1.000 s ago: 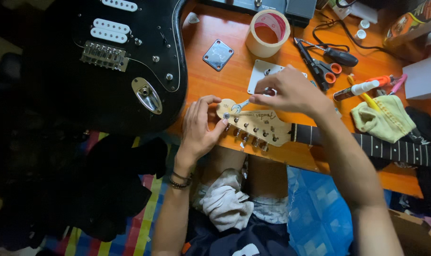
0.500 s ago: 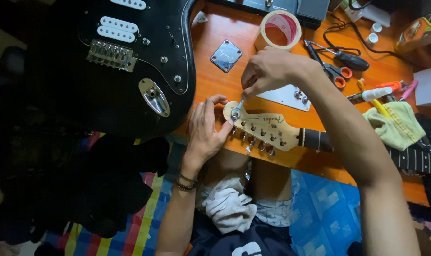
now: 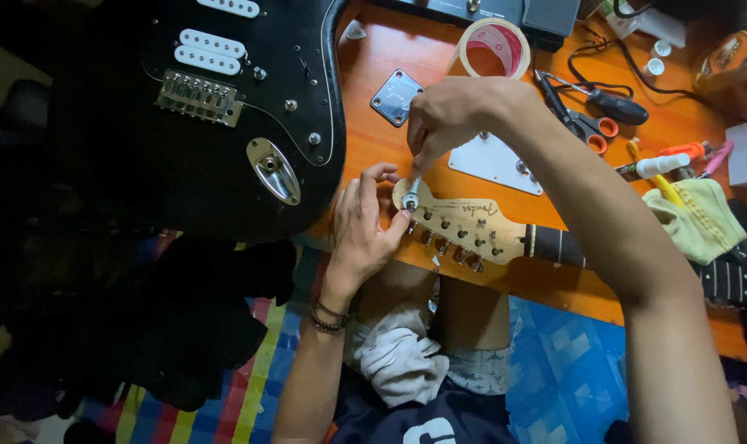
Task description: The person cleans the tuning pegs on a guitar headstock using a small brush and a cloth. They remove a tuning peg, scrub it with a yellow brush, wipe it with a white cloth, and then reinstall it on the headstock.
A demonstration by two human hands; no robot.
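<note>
Maple headstock (image 3: 464, 226) now steadied under my left hand (image 3: 365, 230); right hand (image 3: 451, 119) grip has lifted, pinching a small tool over the end tuner (image 3: 410, 201).

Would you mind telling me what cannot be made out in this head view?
- Tool tip: hidden inside the right hand.
- Guitar neck: crossed by the right forearm, cut off at the right edge.
- Headstock end: covered by the left hand.
- Black guitar body: cropped at top.

Left hand (image 3: 364, 230) cupped, right hand (image 3: 451, 115) pinching.
</note>
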